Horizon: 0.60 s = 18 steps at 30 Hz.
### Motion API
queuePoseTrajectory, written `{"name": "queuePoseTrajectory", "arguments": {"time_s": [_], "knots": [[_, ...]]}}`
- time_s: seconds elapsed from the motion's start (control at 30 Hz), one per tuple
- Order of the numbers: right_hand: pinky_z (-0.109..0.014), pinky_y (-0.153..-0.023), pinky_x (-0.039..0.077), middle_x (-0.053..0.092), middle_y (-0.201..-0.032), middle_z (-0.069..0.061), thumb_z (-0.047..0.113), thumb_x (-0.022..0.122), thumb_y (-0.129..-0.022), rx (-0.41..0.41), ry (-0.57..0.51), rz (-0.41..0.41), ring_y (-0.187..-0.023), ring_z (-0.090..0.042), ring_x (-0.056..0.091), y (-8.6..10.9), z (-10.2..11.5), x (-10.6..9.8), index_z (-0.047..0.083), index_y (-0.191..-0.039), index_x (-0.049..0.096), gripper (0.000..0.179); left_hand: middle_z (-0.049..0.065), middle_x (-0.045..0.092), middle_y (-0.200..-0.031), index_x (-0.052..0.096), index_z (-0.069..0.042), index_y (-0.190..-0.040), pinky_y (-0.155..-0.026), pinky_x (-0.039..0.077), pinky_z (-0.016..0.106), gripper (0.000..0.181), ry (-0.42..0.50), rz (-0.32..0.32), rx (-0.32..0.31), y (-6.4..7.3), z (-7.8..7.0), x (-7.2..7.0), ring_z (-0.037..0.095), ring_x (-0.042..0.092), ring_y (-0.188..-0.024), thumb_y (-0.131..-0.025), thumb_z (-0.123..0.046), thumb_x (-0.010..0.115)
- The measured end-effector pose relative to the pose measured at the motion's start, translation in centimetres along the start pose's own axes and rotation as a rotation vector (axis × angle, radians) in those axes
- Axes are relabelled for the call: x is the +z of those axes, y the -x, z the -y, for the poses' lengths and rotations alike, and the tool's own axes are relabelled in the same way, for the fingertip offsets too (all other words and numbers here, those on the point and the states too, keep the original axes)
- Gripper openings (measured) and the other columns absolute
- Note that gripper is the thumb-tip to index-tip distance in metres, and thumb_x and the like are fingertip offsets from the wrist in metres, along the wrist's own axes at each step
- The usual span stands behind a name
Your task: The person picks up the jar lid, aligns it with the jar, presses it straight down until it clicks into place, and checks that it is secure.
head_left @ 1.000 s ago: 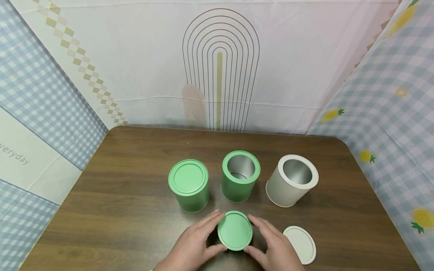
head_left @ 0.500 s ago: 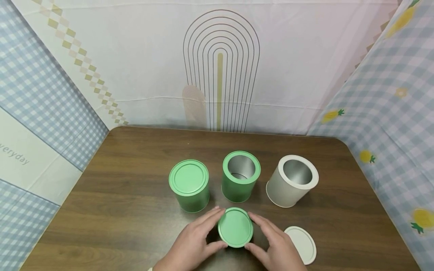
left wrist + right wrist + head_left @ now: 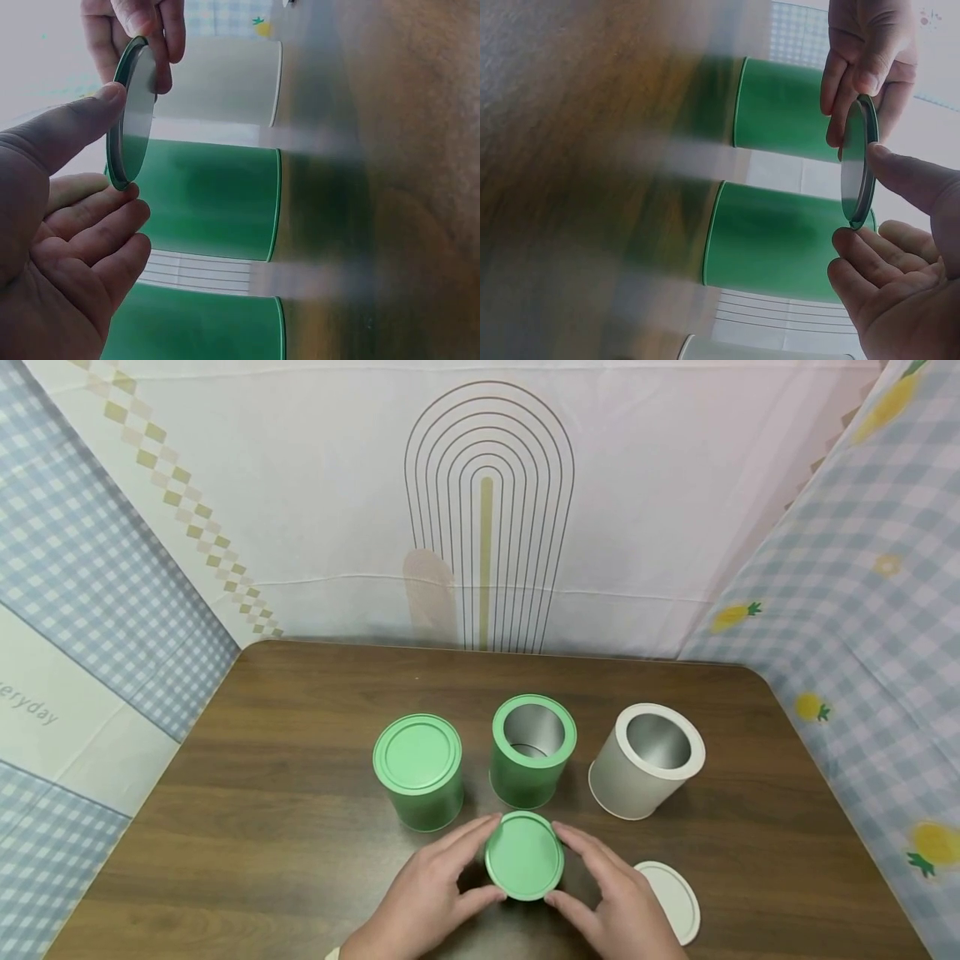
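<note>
Parted fingers [image 3: 467, 847] of the left hand [image 3: 429, 892] and right hand [image 3: 619, 902] pinched opposite edges of a green lid [image 3: 524, 856] above the table [image 3: 255, 827]. Beyond stood an open green can [image 3: 523, 782], between a lidded green can [image 3: 417, 760] and an open white can [image 3: 628, 785]; a white lid [image 3: 677, 902] lay rightward.

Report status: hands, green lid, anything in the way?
Left hand and right hand pinching green lid by its rim. Lid above table, nearer than open green can. Nothing visible between lid and can.
</note>
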State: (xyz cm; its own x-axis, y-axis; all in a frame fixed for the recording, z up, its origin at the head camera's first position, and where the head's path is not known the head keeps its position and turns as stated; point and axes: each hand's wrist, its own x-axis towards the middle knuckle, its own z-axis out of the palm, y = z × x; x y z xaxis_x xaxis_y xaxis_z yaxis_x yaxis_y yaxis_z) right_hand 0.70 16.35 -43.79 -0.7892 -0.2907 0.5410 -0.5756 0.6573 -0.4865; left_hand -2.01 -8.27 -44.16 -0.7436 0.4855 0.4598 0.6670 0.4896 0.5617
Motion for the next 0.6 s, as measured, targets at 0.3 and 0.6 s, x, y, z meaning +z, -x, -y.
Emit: {"name": "queuePoseTrajectory", "arguments": {"time_s": [0.3, 0.6], "knots": [[-0.009, -0.1, 0.04, 0.065, -0.13, 0.0, 0.01, 0.095, -0.058, 0.009, -0.005, -0.002, -0.114, -0.016, 0.066, -0.41, 0.1, -0.23, 0.01, -0.138, 0.059, 0.087, 0.002, 0.06, -0.139, 0.052, -0.009, -0.145, -0.096, 0.054, 0.034, 0.08, -0.001, -0.003, -0.005, -0.3, -0.01, -0.31, 0.016, 0.061, -0.124, -0.076, -0.026, 0.088], [-0.01, -0.099, 0.042, 0.065, -0.131, 0.001, 0.011, 0.096, -0.057, 0.012, -0.005, -0.007, -0.114, -0.016, 0.066, -0.77, 0.29, -0.61, 0.011, -0.138, 0.059, 0.089, 0.001, 0.06, -0.14, 0.054, -0.005, -0.143, -0.099, 0.052, 0.032, 0.079, 0.017, -0.014, 0.003, -0.67, 0.02, -0.48, 0.016, 0.06, -0.125, -0.075, -0.025, 0.089]]}}
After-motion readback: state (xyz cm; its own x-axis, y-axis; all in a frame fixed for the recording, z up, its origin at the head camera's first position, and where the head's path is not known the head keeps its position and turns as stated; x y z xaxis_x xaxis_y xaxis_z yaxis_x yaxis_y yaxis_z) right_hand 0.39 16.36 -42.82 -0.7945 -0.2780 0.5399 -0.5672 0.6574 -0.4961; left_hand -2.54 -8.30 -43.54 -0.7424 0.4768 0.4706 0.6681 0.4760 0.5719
